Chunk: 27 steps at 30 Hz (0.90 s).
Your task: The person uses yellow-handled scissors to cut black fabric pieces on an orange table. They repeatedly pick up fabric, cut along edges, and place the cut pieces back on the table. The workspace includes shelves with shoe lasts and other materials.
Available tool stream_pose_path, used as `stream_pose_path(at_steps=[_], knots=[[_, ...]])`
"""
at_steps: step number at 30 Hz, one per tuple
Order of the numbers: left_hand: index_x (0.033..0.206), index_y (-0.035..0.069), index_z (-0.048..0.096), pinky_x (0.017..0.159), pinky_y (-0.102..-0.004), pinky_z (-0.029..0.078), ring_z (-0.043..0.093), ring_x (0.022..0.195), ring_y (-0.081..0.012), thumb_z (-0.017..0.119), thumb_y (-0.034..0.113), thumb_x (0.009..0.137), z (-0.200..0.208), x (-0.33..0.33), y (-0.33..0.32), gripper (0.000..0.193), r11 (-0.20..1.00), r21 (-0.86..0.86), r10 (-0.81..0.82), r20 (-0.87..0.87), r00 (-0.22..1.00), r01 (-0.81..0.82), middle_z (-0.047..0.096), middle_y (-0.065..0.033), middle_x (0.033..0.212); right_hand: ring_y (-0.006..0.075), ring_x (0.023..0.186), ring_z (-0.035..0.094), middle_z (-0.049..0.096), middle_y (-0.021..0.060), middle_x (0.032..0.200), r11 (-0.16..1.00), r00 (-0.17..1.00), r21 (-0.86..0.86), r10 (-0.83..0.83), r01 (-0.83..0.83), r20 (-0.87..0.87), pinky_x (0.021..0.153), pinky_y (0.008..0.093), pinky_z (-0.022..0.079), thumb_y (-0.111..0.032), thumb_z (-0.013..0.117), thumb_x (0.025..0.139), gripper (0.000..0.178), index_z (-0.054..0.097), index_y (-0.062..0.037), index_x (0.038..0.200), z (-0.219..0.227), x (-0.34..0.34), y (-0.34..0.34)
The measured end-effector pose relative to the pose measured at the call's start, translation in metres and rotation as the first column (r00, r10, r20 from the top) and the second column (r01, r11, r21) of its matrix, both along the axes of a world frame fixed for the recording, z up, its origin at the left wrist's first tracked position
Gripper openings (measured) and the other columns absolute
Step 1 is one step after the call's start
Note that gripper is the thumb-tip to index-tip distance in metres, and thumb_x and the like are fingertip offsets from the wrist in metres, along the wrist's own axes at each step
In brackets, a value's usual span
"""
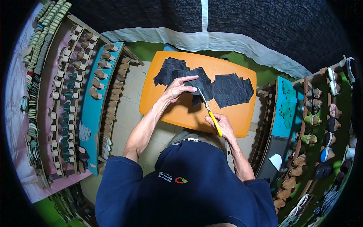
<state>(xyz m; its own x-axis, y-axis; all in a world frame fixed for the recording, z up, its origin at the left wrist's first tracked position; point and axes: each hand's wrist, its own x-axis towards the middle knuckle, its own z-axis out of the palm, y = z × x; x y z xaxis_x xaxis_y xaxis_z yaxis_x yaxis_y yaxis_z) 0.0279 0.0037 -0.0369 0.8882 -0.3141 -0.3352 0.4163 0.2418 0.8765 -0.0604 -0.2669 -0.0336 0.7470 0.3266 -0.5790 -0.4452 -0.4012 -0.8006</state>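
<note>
Left hand [177, 89] pinches the black fabric piece [200, 85]; right hand [221, 125] grips yellow-handled scissors [210, 112], blades pointing far-left into its near edge.

Racks of shoe lasts [77, 87] at left, shelves of finished shoes [321, 125] at right (many colours), white-edged dark cloth [242, 26] behind

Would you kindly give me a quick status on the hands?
Left hand pinning black fabric piece. Right hand gripping yellow-handled scissors, blades at fabric. Nothing in the way.
</note>
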Motion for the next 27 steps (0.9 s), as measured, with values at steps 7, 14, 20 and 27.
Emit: stream_pose_path(at_steps=[7,14,20,27], knots=[[0.141,0.004,0.055,0.098,-0.0258,0.05,0.066,0.102,-0.0114,0.077,-0.004,0.079,-0.003,-0.011,-0.008,0.067,0.999,-0.007,-0.053,-0.002,0.999,0.053,0.071,-0.0075,0.116,0.0116,0.06,0.04,0.044,-0.0017,0.062,1.0,1.0,0.018,0.015,-0.015,0.015,0.055,0.0331,0.033,-0.061,0.069,0.087,0.06,0.061,-0.0021,0.078,-0.011,0.001,0.009],[0.144,0.003,0.051,0.096,-0.0256,0.052,0.067,0.102,-0.0115,0.077,-0.007,0.079,-0.01,-0.013,-0.005,0.071,0.998,-0.055,-0.03,-0.007,1.0,0.029,0.071,-0.0078,0.118,0.0109,0.06,0.04,0.044,-0.0023,0.061,1.0,1.0,0.021,0.016,-0.016,0.018,0.055,0.033,0.033,-0.059,0.069,0.088,0.058,0.062,-0.0025,0.077,-0.004,0.003,0.009],[0.139,-0.001,0.055,0.092,-0.0237,0.053,0.068,0.097,-0.0105,0.075,-0.005,0.082,-0.01,-0.01,0.0,0.061,0.995,-0.099,0.031,-0.025,0.999,-0.033,0.072,-0.0088,0.111,0.0085,0.058,0.038,0.042,-0.0042,0.06,1.0,1.0,0.018,0.019,-0.019,0.001,0.054,0.0315,0.031,-0.057,0.073,0.086,0.055,0.057,-0.0066,0.069,-0.003,0.002,0.005],[0.139,0.003,0.058,0.086,-0.0214,0.053,0.068,0.088,-0.0091,0.078,-0.004,0.077,0.012,-0.006,0.009,0.065,0.986,0.061,-0.151,-0.051,0.987,0.154,0.073,-0.0068,0.107,0.0094,0.059,0.038,0.042,-0.0041,0.062,0.998,0.999,0.054,0.042,-0.041,-0.021,0.054,0.0313,0.032,-0.058,0.072,0.086,0.054,0.06,-0.0064,0.075,-0.001,-0.001,0.006]])
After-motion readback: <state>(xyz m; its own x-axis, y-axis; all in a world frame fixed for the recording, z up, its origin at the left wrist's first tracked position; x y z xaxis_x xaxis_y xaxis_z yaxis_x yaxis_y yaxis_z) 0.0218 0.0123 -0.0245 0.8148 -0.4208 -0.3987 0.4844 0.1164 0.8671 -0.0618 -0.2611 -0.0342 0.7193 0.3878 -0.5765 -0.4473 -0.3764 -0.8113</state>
